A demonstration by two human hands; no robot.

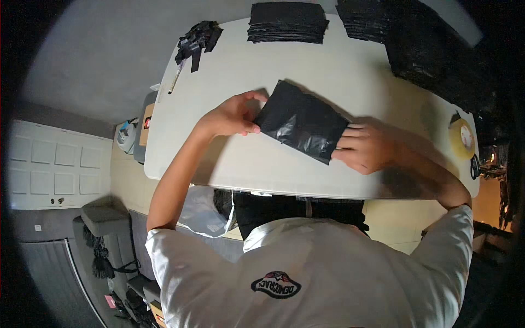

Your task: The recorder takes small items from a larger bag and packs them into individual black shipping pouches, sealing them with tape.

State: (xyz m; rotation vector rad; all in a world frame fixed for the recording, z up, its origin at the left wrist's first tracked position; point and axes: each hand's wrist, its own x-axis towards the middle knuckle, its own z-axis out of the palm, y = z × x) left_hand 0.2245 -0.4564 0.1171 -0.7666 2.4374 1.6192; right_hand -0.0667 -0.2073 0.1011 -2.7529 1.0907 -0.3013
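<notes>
A flat black plastic packet (299, 121), glossy and creased, is held tilted over the white table, between my two hands. My left hand (229, 115) pinches its left edge, the thumb at the lower left corner and the index finger by the upper part of that edge. At the right end, the fingers of my right hand (367, 146) grip the packet's short edge. Their tips are hidden, and I cannot tell whether they are inside it or behind it.
A stack of flat black packets (287, 23) lies at the table's far edge, with another stack (362, 21) and a big black heap (429, 54) to its right. Black strips (199, 39) bunch at far left. A yellowish tape roll (461, 138) and black-handled scissors (474, 167) lie at right.
</notes>
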